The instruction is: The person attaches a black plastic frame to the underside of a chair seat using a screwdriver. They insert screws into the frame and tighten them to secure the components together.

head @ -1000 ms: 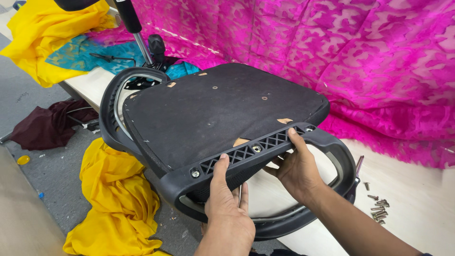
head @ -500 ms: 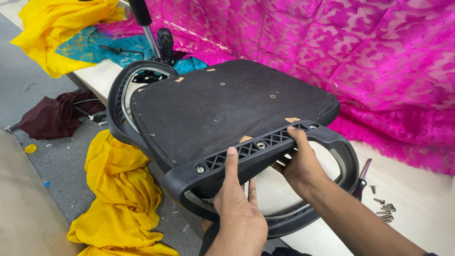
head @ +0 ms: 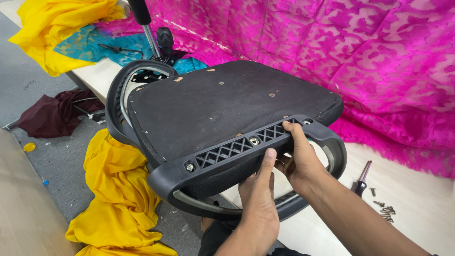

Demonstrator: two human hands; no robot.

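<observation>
An upturned office chair seat (head: 222,106), its black fabric underside facing up, lies tilted over the near edge of the pale desk (head: 417,189), partly overhanging the floor. Its long axis runs from the far left, near the desk's left end, toward the near right. A black plastic armrest loop (head: 121,102) curves around its far left end; a second armrest loop (head: 332,144) with a latticed mounting bar (head: 237,148) runs along the near side.

The left hand (head: 258,201) is closed loosely under the near bar, thumb pressed up against its edge. The right hand (head: 298,159) grips the bar further right, fingers curled over the top.

A screwdriver (head: 362,176) and loose screws (head: 386,208) lie on the desk toward its right edge. Pink patterned cloth (head: 369,61) covers the far side. Yellow cloth (head: 113,189) lies on the grey floor.
</observation>
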